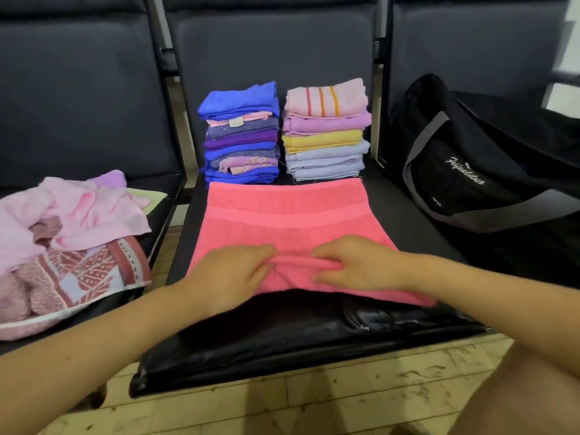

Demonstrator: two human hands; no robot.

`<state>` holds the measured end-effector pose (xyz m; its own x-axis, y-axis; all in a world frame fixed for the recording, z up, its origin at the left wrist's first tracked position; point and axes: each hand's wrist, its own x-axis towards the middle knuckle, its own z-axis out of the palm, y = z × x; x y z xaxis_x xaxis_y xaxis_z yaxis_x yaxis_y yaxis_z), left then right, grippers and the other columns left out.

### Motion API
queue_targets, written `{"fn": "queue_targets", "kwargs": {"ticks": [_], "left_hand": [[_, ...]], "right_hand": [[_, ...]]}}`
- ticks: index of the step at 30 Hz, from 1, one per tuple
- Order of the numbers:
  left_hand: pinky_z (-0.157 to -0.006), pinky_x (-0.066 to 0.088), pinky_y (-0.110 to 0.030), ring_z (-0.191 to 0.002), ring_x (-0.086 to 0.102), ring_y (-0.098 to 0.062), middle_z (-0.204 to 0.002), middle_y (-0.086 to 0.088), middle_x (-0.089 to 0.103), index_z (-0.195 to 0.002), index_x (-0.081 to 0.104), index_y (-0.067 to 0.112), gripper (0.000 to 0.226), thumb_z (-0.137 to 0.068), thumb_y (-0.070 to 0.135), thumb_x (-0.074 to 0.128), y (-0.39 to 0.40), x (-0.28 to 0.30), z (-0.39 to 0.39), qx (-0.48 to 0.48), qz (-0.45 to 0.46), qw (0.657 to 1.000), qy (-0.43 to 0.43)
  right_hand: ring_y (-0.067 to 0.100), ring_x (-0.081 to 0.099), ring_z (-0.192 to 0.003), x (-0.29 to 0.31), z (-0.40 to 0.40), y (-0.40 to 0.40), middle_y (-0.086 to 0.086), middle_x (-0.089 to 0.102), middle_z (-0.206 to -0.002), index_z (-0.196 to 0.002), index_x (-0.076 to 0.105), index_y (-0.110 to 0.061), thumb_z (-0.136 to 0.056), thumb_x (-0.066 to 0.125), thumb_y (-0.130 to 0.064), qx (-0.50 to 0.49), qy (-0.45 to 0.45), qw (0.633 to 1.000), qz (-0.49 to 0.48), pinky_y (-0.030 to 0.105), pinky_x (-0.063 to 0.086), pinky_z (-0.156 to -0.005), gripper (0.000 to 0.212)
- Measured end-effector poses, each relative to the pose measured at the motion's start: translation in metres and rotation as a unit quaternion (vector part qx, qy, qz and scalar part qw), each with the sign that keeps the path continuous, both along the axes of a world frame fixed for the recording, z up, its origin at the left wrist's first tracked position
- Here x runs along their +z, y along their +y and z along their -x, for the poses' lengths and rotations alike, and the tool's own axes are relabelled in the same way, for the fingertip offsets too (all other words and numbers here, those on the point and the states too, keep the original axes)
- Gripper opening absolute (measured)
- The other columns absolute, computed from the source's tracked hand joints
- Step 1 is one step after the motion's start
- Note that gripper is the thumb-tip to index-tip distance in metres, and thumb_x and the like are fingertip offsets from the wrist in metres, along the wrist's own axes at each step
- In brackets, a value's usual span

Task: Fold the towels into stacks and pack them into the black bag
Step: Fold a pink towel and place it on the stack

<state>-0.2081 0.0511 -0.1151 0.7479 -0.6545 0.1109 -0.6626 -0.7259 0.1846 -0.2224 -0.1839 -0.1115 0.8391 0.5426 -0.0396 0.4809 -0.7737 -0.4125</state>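
Note:
A coral-pink towel point(288, 215) lies spread flat on the middle black seat point(282, 334). My left hand point(230, 274) and my right hand point(357, 265) both pinch a raised ridge of its near edge, close together. Behind the towel stand two folded stacks: a blue and purple stack point(241, 136) on the left and a pastel stack point(326, 130) of pink, lilac, yellow and pale blue on the right. The black bag point(464, 158), with grey straps and white lettering, sits on the right seat. A heap of unfolded pink and patterned towels point(66, 243) lies on the left seat.
Dark padded seat backs point(273, 48) rise behind the stacks. Metal armrest frames point(175, 127) separate the seats. Pale tiled floor point(314, 400) shows below the seat edge, and my knee point(527, 387) is at the lower right.

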Motion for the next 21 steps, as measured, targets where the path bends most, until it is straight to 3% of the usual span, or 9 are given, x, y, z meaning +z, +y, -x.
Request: {"fn": "queue_targets", "kwargs": {"ticks": [2,4,8,10,13,15,18,19,21], "left_hand": [[-0.064,0.033,-0.03,-0.074,0.052,-0.016,-0.081,0.005,0.058,-0.094,0.048,0.023,0.022,-0.1,0.042,0.038,0.001,0.009,-0.006,0.008,-0.036,0.996,-0.084],[-0.064,0.032,-0.028,-0.074,0.05,-0.012,-0.078,0.008,0.053,-0.089,0.046,0.027,0.026,-0.097,0.05,0.04,0.007,0.015,-0.016,0.021,-0.07,0.99,-0.122],[-0.07,0.041,-0.029,-0.096,0.061,-0.018,-0.103,0.008,0.065,-0.101,0.061,0.024,0.024,-0.095,0.044,0.049,0.025,0.008,-0.041,0.057,-0.077,0.982,-0.16],[-0.065,0.038,-0.029,-0.089,0.061,-0.02,-0.091,0.005,0.064,-0.086,0.061,0.021,0.024,-0.095,0.041,0.051,0.031,0.005,-0.051,0.088,-0.047,0.986,-0.137],[-0.055,0.032,-0.029,-0.062,0.051,-0.017,-0.063,0.001,0.053,-0.063,0.054,0.014,0.039,-0.092,0.039,0.059,0.035,0.008,-0.057,0.13,0.03,0.99,-0.049],[-0.057,0.035,-0.03,-0.057,0.049,-0.02,-0.06,-0.007,0.054,-0.06,0.054,0.006,0.045,-0.089,0.039,0.064,0.041,0.011,-0.058,0.161,0.114,0.98,-0.005],[-0.066,0.043,-0.034,-0.068,0.057,-0.02,-0.076,-0.011,0.065,-0.077,0.064,-0.001,0.05,-0.086,0.049,0.064,0.05,0.019,-0.054,0.202,0.255,0.941,0.094],[-0.069,0.044,-0.03,-0.074,0.059,-0.014,-0.083,-0.005,0.067,-0.081,0.068,0.007,0.039,-0.089,0.045,0.062,0.05,0.021,-0.051,0.207,0.31,0.919,0.127],[-0.072,0.044,-0.022,-0.082,0.058,-0.005,-0.094,0.003,0.066,-0.089,0.065,0.024,0.013,-0.095,0.032,0.056,0.049,0.025,-0.043,0.225,0.405,0.87,0.17]], "right_hand": [[0.006,0.043,-0.055,0.007,-0.009,-0.009,-0.005,0.047,-0.06,-0.071,0.054,-0.017,-0.093,0.059,-0.023,-0.03,-0.014,0.999,0.011,0.021,0.033,-0.057,0.023],[0.012,0.041,-0.058,0.01,-0.018,-0.02,0.002,0.05,-0.062,-0.074,0.057,-0.005,-0.093,0.057,-0.022,-0.054,-0.036,0.997,0.037,0.03,0.037,-0.063,0.026],[0.022,0.056,-0.079,0.008,-0.033,-0.042,0.001,0.064,-0.081,-0.089,0.066,-0.01,-0.093,0.056,-0.026,-0.119,-0.094,0.986,0.076,0.035,0.045,-0.073,0.019],[0.026,0.058,-0.089,0.007,-0.04,-0.053,0.004,0.066,-0.09,-0.091,0.068,-0.014,-0.092,0.055,-0.02,-0.165,-0.128,0.976,0.062,0.036,0.045,-0.075,0.015],[0.028,0.052,-0.083,0.005,-0.047,-0.065,-0.001,0.051,-0.076,-0.067,0.053,-0.022,-0.091,0.051,-0.014,-0.233,-0.134,0.962,0.049,0.033,0.035,-0.069,0.025],[0.026,0.051,-0.072,0.006,-0.049,-0.071,0.002,0.047,-0.067,-0.063,0.048,-0.013,-0.092,0.053,-0.015,-0.293,-0.108,0.949,-0.035,0.03,0.036,-0.061,0.03],[0.013,0.053,-0.064,0.012,-0.036,-0.073,0.002,0.059,-0.07,-0.077,0.064,-0.009,-0.093,0.06,-0.017,-0.344,0.021,0.875,-0.34,0.013,0.041,-0.054,0.018],[0.013,0.059,-0.07,0.014,-0.03,-0.073,0.004,0.065,-0.078,-0.086,0.068,-0.006,-0.092,0.062,-0.018,-0.343,0.062,0.842,-0.412,0.014,0.047,-0.061,0.015],[0.013,0.064,-0.076,0.013,-0.022,-0.074,0.005,0.07,-0.086,-0.091,0.07,-0.006,-0.091,0.063,-0.018,-0.325,0.097,0.825,-0.452,0.02,0.051,-0.069,0.014]]}}
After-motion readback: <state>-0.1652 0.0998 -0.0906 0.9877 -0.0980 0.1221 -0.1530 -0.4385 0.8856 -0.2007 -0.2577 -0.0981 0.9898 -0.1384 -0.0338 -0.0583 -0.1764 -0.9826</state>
